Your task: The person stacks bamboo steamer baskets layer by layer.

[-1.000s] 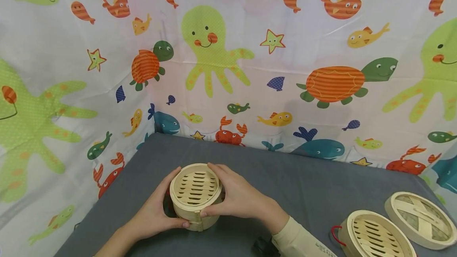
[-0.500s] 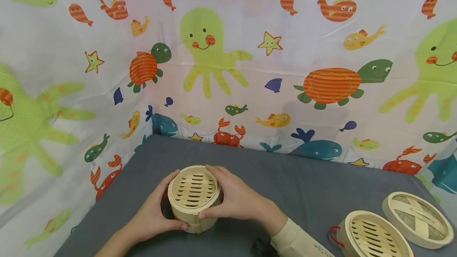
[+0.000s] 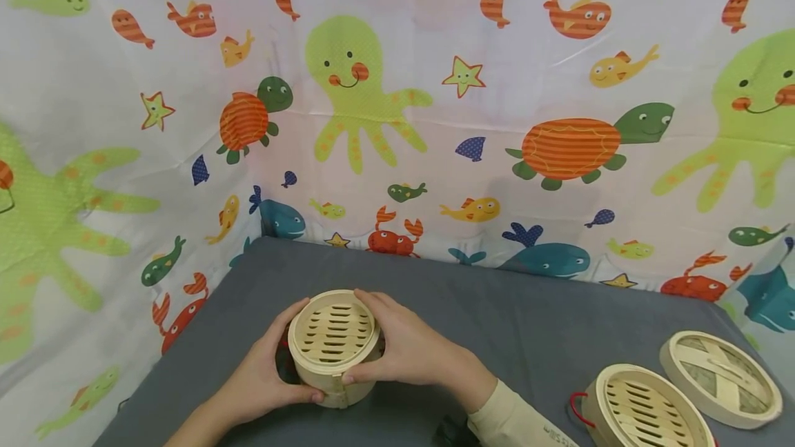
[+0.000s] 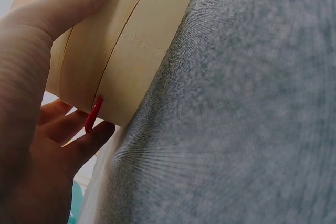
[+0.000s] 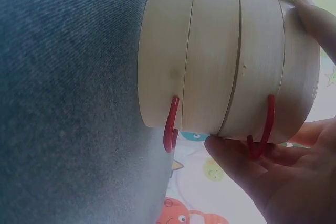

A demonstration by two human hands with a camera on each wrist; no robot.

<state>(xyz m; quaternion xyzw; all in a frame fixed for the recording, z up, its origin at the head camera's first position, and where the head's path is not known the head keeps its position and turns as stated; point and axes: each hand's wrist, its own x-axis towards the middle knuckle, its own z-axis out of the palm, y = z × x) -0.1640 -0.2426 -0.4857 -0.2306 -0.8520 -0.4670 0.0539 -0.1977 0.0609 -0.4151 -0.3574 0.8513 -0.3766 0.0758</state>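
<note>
Near the middle of the table stands a round bamboo steamer (image 3: 335,336), its slatted floor facing up in the head view. Two tiers stacked one on the other show in the right wrist view, each with a red handle (image 5: 170,124) on the side. My left hand (image 3: 262,379) grips the left side, thumb along the front and fingers reaching round behind. From the right, my right hand (image 3: 410,350) holds the upper tier, with its thumb at the front seam and fingers at the far rim. The steamer's lower edge is right at the grey cloth in both wrist views.
At the right front is another slatted steamer basket (image 3: 649,412) with a red handle (image 3: 579,409). A woven bamboo lid (image 3: 720,379) lies just behind it. A small black object (image 3: 455,432) sits by the right sleeve. Curtains (image 3: 410,40) with sea animals enclose the grey table (image 3: 497,323).
The head view has shifted slightly, so everything sits a little further left in it. Both hands keep the same hold on the steamer.
</note>
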